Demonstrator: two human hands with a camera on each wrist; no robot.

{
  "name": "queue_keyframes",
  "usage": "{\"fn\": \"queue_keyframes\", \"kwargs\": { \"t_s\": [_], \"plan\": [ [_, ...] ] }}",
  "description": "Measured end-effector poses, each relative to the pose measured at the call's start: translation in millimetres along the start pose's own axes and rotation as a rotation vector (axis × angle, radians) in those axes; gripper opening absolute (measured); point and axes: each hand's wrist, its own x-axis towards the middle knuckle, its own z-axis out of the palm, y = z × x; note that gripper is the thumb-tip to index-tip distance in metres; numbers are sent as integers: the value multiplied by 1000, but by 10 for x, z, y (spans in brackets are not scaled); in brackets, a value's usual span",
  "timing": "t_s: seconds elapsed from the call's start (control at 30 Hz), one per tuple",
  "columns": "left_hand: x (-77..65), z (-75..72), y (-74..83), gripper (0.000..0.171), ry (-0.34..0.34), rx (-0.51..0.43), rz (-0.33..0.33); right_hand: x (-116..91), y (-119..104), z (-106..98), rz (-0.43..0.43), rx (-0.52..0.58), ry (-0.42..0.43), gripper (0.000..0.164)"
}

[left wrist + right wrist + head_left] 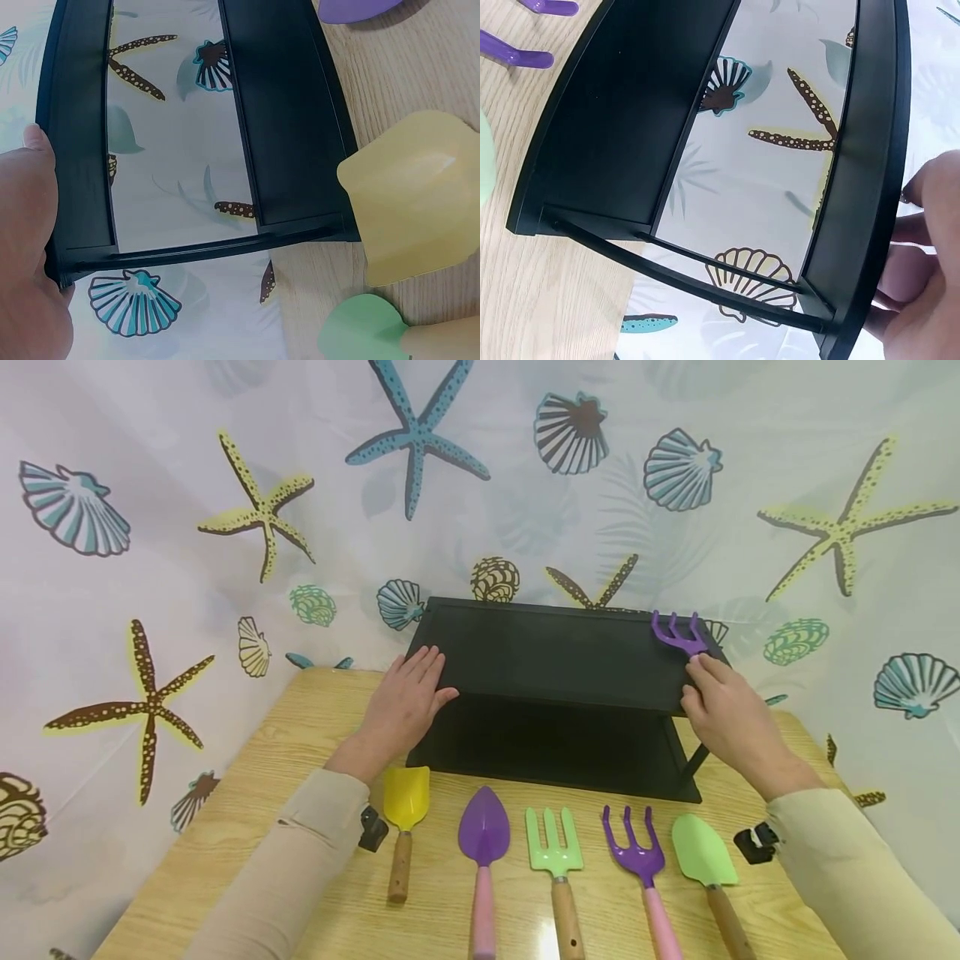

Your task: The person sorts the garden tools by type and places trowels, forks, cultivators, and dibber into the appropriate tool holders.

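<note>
Left hand (400, 703) flat on one shelf (555, 652), right hand (727, 717) seemingly round one purple fork (686, 643)

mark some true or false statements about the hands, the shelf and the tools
1. The left hand rests on the black shelf. True.
2. The right hand holds the yellow shovel. False: it holds a purple fork at the shelf's right end.
3. The purple trowel has a pink handle. True.
4. The green trowel is the rightmost tool on the table. True.
5. The green fork is the leftmost tool on the table. False: the yellow shovel is; the green fork lies right of the purple trowel.
</note>
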Motion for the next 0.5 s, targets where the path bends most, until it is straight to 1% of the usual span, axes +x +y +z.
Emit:
{"fn": "queue_keyframes", "kwargs": {
  "t_s": [0.2,0.3,0.5],
  "plan": [
    [-1,2,12,65,-17,-5,-11,-98,26,-62,6,52,13,54],
    [6,1,13,65,-18,-8,-9,-176,61,-91,9,59,30,55],
    [22,5,12,65,-28,3,-3,-351,164,-121,46,54,49,57]
  ]
}}
